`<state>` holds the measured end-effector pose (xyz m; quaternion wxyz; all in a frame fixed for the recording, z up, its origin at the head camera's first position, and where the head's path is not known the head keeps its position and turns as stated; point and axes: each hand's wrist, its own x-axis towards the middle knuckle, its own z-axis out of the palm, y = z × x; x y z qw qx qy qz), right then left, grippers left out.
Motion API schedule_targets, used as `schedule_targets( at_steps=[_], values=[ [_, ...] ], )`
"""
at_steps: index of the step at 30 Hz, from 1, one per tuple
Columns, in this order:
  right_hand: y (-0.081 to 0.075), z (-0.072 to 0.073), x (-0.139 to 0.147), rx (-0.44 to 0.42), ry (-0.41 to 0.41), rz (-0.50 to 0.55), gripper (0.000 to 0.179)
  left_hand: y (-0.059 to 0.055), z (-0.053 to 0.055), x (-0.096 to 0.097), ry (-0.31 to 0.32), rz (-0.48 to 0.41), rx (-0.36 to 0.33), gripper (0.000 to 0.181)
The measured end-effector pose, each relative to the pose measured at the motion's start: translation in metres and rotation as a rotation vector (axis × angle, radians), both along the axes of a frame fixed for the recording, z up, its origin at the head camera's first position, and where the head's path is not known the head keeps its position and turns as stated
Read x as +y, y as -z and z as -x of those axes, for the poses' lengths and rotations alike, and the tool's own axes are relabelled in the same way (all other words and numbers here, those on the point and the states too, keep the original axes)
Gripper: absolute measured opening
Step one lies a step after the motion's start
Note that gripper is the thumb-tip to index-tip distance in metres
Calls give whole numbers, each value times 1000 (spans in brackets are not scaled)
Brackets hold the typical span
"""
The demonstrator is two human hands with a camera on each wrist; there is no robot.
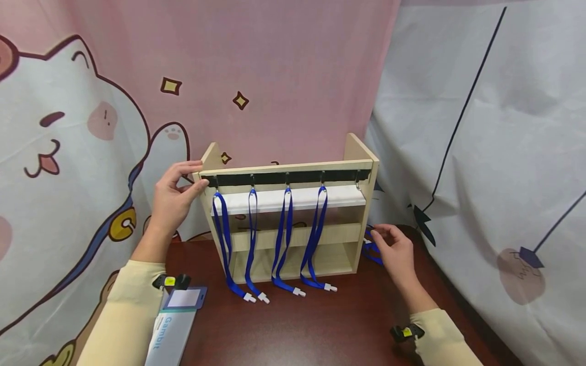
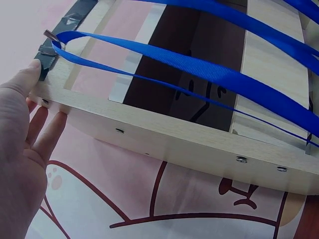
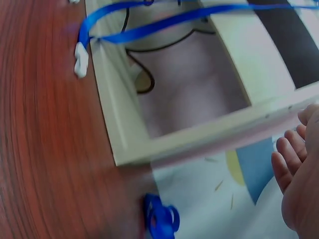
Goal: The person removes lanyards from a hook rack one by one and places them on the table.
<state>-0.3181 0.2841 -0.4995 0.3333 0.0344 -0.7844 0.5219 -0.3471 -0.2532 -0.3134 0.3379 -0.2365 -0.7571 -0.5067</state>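
Wooden rack (image 1: 297,235) with a coiled lanyard (image 3: 160,226) at its side. The rack stands upright on the dark red table (image 1: 274,330); the coil lies on the table just beyond the rack's right side panel. We judge the rack rigid and fairly light, apt to slide or tip if pulled at the top, and best held by a side panel or upper corner. The coil, we expect, is soft, limp and prone to tangling, and is best pinched near one end. At the rack's upper left corner, the left hand (image 1: 176,195) grips the wood, thumb on the front face and fingers against the outer side. Beside the rack's right panel, the right hand (image 1: 397,254) is near the coil, its fingers loosely bent; we see nothing between them. Across the rack's top front runs a black strip (image 1: 270,178) bearing five hooks (image 1: 287,176). Blue lanyards (image 2: 214,69) hang from four; the hook nearest the rack's right end is bare. Their white clips (image 1: 329,287) reach the table before the rack. Left of the rack and nearer us, a badge holder (image 1: 185,298) lies at the end of a white box (image 1: 169,333). Behind the rack hangs a printed curtain (image 1: 297,61).
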Motion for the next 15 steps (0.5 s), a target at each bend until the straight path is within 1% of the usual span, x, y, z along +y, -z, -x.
schedule_targets(
  at_steps=[3, 7, 9, 12, 15],
  values=[
    [-8, -8, -15, 47, -12, -10, 18, -1, 0, 0, 4, -2, 6, 34],
    [-23, -22, -39, 134, -25, -38, 17, -1, 0, 0, 13, -7, 14, 34],
    [-27, -27, -51, 175, -50, -39, 17, -1, 0, 0, 17, -9, 18, 34],
    [-27, -28, -65, 200, -87, -43, 20, 0, 0, 0, 15, -9, 21, 34],
    [-24, -26, -76, 199, -118, -36, 24, 0, 1, 0, 5, -5, 21, 36]
  ],
)
